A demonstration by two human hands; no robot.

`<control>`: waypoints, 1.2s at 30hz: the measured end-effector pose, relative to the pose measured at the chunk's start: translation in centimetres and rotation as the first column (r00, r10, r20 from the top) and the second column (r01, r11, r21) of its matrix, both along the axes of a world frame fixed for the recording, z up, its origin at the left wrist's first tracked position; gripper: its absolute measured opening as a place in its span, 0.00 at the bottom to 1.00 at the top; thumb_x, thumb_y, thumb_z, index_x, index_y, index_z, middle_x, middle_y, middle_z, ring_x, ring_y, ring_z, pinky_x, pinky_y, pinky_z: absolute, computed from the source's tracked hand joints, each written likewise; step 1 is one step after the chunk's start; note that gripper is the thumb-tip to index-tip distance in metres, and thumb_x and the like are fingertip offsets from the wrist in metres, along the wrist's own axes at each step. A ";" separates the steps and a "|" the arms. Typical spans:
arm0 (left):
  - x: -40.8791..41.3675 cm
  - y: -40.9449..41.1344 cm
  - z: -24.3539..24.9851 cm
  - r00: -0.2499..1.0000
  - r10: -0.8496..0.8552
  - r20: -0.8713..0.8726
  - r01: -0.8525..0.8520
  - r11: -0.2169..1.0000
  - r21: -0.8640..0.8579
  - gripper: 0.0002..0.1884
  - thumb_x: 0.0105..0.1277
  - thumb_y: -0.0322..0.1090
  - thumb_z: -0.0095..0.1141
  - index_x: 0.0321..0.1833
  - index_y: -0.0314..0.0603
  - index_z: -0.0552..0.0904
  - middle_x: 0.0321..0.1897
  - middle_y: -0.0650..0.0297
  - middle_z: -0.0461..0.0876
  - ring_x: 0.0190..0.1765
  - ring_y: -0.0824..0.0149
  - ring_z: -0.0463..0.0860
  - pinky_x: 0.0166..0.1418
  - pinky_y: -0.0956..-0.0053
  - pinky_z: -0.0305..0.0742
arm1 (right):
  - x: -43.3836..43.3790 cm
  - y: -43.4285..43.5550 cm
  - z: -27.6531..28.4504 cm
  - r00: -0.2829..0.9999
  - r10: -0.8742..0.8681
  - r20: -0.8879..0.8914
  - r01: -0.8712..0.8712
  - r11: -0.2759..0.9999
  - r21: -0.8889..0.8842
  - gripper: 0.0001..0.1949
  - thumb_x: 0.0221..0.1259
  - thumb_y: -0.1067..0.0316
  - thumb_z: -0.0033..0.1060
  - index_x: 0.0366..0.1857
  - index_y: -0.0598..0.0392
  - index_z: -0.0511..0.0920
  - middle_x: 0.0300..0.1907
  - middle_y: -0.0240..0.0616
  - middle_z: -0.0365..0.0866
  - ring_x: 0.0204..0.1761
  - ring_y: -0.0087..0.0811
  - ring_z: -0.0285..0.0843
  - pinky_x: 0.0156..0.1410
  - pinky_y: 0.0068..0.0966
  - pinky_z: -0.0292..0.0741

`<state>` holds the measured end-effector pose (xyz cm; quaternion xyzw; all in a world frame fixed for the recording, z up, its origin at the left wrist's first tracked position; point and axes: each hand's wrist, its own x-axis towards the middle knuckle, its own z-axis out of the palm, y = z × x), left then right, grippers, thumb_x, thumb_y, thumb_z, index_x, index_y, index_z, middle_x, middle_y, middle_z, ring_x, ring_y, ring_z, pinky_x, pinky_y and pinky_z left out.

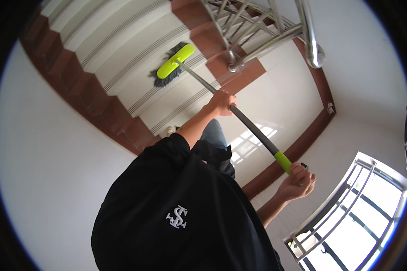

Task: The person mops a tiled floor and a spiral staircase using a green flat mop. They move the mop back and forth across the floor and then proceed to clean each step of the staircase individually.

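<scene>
A broom with a lime-green head [176,61] and dark bristles lies over the pale stair treads, its bristles spread at both ends. My left hand [222,102] grips the middle of the grey broom handle [254,128]. The handle's green end grip [282,162] is held in my right hand [296,182], at the lower right. Around the broom head are tiled stairs [132,57] with grooved edges.
A stainless steel railing [268,45] stands at the upper right of the stairs. Red-brown skirting [98,98] steps along the left wall [54,152]. Right of my body are a glossy landing floor [281,91] and a barred window [352,216].
</scene>
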<state>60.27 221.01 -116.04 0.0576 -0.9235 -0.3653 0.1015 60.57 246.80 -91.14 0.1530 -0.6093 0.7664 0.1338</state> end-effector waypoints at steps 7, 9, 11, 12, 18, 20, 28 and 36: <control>-11.1 4.7 -0.1 0.995 -0.042 -0.090 0.050 0.995 0.088 0.08 0.40 0.35 0.55 0.12 0.42 0.71 0.12 0.52 0.73 0.22 0.47 0.76 0.28 0.58 0.70 | -7.2 3.5 -0.9 0.991 -0.134 0.001 0.134 0.991 0.012 0.17 0.63 0.75 0.32 0.14 0.48 0.52 0.08 0.29 0.46 0.11 0.21 0.43 0.22 0.27 0.62; -13.0 6.7 0.2 0.999 0.000 -0.053 0.006 0.994 0.109 0.09 0.40 0.34 0.55 0.13 0.41 0.70 0.12 0.51 0.73 0.21 0.46 0.75 0.28 0.58 0.70 | -11.1 5.6 -1.2 0.988 -0.144 0.059 0.145 0.989 -0.030 0.17 0.63 0.73 0.31 0.13 0.47 0.52 0.08 0.28 0.45 0.11 0.20 0.41 0.21 0.25 0.59; -12.9 8.2 0.5 1.000 0.010 -0.008 -0.009 0.995 0.096 0.09 0.41 0.35 0.55 0.13 0.41 0.71 0.12 0.51 0.73 0.22 0.47 0.77 0.27 0.58 0.71 | -13.7 7.3 -1.1 0.982 -0.124 0.145 0.133 0.989 -0.057 0.17 0.63 0.71 0.31 0.13 0.46 0.52 0.09 0.27 0.44 0.11 0.19 0.40 0.21 0.23 0.57; -11.8 9.1 0.6 0.998 0.040 0.053 -0.045 0.995 0.091 0.09 0.40 0.36 0.55 0.13 0.41 0.72 0.12 0.51 0.74 0.23 0.46 0.77 0.30 0.57 0.72 | -14.2 8.1 -0.6 0.971 -0.094 0.217 0.109 0.992 -0.057 0.18 0.64 0.67 0.33 0.13 0.44 0.50 0.09 0.26 0.44 0.12 0.20 0.38 0.22 0.22 0.55; -5.8 9.4 -0.2 0.944 0.255 0.212 -0.285 0.951 0.124 0.08 0.39 0.37 0.58 0.17 0.42 0.76 0.16 0.52 0.77 0.26 0.46 0.79 0.32 0.55 0.73 | -17.9 6.1 -1.8 0.893 0.228 0.388 -0.129 0.956 -0.264 0.20 0.63 0.67 0.36 0.11 0.42 0.48 0.07 0.26 0.42 0.11 0.20 0.35 0.21 0.23 0.51; 0.4 10.2 -0.6 0.903 0.327 0.280 -0.371 0.921 0.121 0.07 0.38 0.35 0.59 0.18 0.43 0.76 0.18 0.53 0.78 0.28 0.47 0.79 0.33 0.55 0.73 | -15.2 5.7 -2.3 0.845 0.347 0.407 -0.241 0.927 -0.289 0.20 0.63 0.67 0.35 0.11 0.42 0.48 0.07 0.26 0.42 0.10 0.21 0.35 0.20 0.23 0.51; 16.8 10.6 -3.0 0.762 0.503 0.407 -0.572 0.818 0.058 0.04 0.38 0.34 0.57 0.18 0.49 0.77 0.23 0.56 0.79 0.36 0.48 0.78 0.40 0.54 0.73 | -7.7 -0.7 -4.2 0.364 0.907 0.211 -0.814 0.420 -0.401 0.17 0.65 0.72 0.37 0.14 0.58 0.64 0.09 0.28 0.51 0.12 0.23 0.48 0.21 0.28 0.57; 33.2 11.3 -9.7 0.598 0.701 0.389 -0.730 0.676 -0.096 0.12 0.41 0.34 0.62 0.32 0.48 0.81 0.34 0.59 0.81 0.44 0.52 0.79 0.47 0.58 0.74 | 6.6 -6.1 -7.2 -0.028 0.957 0.288 -0.992 -0.062 0.108 0.14 0.58 0.80 0.49 0.13 0.64 0.66 0.14 0.30 0.66 0.18 0.20 0.59 0.24 0.20 0.56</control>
